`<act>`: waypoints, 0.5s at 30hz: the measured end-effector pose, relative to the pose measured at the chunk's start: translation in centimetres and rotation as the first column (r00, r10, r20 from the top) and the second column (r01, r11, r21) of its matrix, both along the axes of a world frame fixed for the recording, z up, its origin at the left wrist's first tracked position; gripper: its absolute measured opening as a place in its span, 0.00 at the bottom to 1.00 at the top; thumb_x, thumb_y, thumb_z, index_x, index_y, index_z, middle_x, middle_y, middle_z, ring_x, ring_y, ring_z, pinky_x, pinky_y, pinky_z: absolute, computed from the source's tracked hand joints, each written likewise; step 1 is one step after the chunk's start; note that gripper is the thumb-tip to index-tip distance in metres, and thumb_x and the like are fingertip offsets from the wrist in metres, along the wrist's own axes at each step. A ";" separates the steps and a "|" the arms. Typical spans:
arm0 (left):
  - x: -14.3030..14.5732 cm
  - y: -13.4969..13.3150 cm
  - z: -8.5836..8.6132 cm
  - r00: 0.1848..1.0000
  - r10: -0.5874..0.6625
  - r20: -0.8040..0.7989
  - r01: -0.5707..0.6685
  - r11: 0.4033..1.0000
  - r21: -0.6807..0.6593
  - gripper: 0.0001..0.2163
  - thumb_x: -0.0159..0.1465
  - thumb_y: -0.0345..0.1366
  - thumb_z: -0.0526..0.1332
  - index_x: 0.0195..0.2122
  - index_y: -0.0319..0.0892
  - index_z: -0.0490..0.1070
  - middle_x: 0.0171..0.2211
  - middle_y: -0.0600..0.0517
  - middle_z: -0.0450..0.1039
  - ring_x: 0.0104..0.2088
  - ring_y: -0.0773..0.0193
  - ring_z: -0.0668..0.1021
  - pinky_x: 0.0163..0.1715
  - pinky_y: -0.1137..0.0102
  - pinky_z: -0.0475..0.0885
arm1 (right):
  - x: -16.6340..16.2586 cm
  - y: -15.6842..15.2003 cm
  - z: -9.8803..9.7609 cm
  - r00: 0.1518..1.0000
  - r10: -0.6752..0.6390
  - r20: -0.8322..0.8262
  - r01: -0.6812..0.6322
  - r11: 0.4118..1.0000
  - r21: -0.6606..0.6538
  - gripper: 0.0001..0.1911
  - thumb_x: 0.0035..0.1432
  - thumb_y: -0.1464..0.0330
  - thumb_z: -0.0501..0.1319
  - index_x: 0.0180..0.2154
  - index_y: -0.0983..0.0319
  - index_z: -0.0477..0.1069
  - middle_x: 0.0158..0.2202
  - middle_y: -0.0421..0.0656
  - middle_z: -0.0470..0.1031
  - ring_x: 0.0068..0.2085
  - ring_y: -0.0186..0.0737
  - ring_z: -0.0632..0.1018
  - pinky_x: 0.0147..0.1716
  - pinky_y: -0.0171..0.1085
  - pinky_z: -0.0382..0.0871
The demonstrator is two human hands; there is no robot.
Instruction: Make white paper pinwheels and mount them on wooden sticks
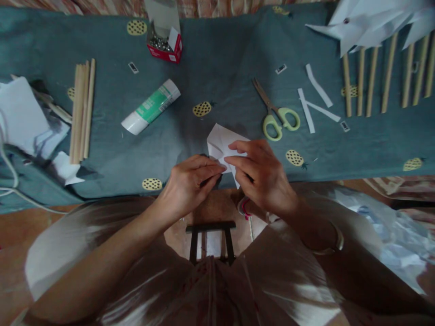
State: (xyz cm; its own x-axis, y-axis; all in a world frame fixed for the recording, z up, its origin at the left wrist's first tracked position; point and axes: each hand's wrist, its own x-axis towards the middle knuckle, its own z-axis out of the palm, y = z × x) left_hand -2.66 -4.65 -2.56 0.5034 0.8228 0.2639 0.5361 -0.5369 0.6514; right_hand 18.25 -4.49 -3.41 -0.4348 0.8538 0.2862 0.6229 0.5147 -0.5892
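Note:
A small sheet of white paper (222,136), cut and partly folded, is between my hands at the table's near edge. With fingers pressed together, my left hand (193,179) pinches the paper's lower left part. My right hand (261,172) lies over its right side, the index and middle fingers apart and stretched across the paper; its thumb is hidden. Just beyond my right hand rest scissors (277,115) with light green handles, blades a little apart. A white and green glue stick (151,107) lies to the left, past my left hand.
Wooden sticks (82,111) and paper scraps (22,115) lie on the left. A red box (165,47) of small metal pins stands at the back. Paper strips (318,86) sit right of the scissors. Paper pinwheels (370,22) on sticks fill the far right corner.

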 end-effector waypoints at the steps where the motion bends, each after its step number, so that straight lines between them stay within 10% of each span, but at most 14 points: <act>1: 0.0 0.0 0.0 1.000 -0.003 0.004 0.003 1.000 0.001 0.08 0.68 0.29 0.60 0.44 0.40 0.78 0.40 0.47 0.81 0.41 0.63 0.82 0.41 0.69 0.79 | 0.0 -0.1 0.0 1.000 0.004 0.012 -0.004 1.000 -0.005 0.18 0.60 0.77 0.56 0.46 0.53 0.76 0.53 0.44 0.75 0.52 0.50 0.74 0.53 0.53 0.73; 15: 0.0 0.1 0.0 1.000 -0.003 0.009 0.003 1.000 0.019 0.08 0.67 0.28 0.60 0.43 0.39 0.79 0.39 0.47 0.82 0.40 0.63 0.82 0.41 0.70 0.79 | -0.5 -0.3 0.2 0.999 0.001 0.033 -0.002 1.000 0.022 0.20 0.62 0.77 0.54 0.47 0.49 0.74 0.53 0.43 0.75 0.54 0.50 0.74 0.54 0.53 0.70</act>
